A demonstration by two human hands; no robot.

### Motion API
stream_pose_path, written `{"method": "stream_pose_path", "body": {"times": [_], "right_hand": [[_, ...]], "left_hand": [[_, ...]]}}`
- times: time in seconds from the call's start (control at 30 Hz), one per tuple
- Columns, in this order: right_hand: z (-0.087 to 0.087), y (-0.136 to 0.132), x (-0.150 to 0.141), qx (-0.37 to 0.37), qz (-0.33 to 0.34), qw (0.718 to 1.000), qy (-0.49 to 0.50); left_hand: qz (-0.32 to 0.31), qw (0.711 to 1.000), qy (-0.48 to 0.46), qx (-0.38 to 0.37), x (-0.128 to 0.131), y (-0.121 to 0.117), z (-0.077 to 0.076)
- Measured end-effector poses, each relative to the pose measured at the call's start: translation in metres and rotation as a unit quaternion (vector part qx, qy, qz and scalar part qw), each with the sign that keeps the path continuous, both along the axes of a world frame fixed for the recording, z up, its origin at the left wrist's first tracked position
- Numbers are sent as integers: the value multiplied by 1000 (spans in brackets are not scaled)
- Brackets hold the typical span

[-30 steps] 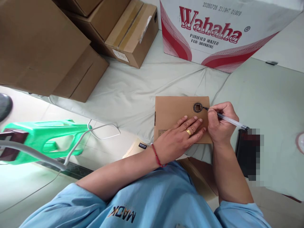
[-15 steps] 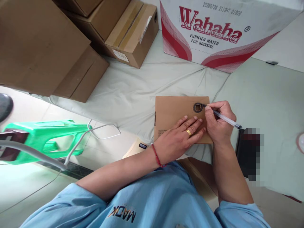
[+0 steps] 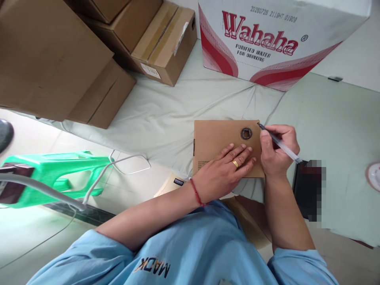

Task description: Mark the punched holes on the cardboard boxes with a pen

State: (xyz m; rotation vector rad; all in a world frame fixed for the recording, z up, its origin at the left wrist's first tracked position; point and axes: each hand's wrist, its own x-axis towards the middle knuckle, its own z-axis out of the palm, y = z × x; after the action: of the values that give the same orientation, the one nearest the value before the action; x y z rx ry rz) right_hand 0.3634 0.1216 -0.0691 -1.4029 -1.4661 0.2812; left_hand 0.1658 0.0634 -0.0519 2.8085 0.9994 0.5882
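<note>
A brown kraft notebook or flat cardboard piece point(image 3: 219, 134) lies on the cloth-covered table in front of me; I cannot tell which. Near its upper right is a dark inked ring point(image 3: 246, 133) around a small square shape. My left hand point(image 3: 230, 168) rests flat on the lower part of the brown piece, fingers extended, a gold ring on one finger. My right hand point(image 3: 279, 150) grips a pen point(image 3: 283, 146) with a clear barrel. The pen's dark tip is by the upper right corner of the brown piece, right of the inked ring.
A white and red water carton point(image 3: 264, 43) stands at the back. Brown cardboard boxes point(image 3: 163, 43) are stacked at the back left. A green plastic stool point(image 3: 56, 174) is on the floor at left. A dark object, partly blurred out point(image 3: 305, 194), lies beside my right forearm.
My right hand has moved the pen right and slightly up, from the inked ring's edge to the corner of the brown piece. My left hand stays in place.
</note>
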Motion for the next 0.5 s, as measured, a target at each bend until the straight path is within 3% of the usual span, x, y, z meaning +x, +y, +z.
{"method": "stream_pose_path", "body": {"times": [0.13,0.27,0.37,0.5], "right_hand": [[-16,14,14,-1,-65,996,-61],[-25,18,36,-131,-115,960,-220],[-23,7,48,-195,-98,933,-285],[-18,-30,65,-159,-95,937,-296]], "left_hand": [[-6,1000,-10,-16,0,1,2],[-11,999,2,-31,0,1,2],[-15,1000,4,-25,0,2,2],[-12,1000,8,-22,0,1,1]]}}
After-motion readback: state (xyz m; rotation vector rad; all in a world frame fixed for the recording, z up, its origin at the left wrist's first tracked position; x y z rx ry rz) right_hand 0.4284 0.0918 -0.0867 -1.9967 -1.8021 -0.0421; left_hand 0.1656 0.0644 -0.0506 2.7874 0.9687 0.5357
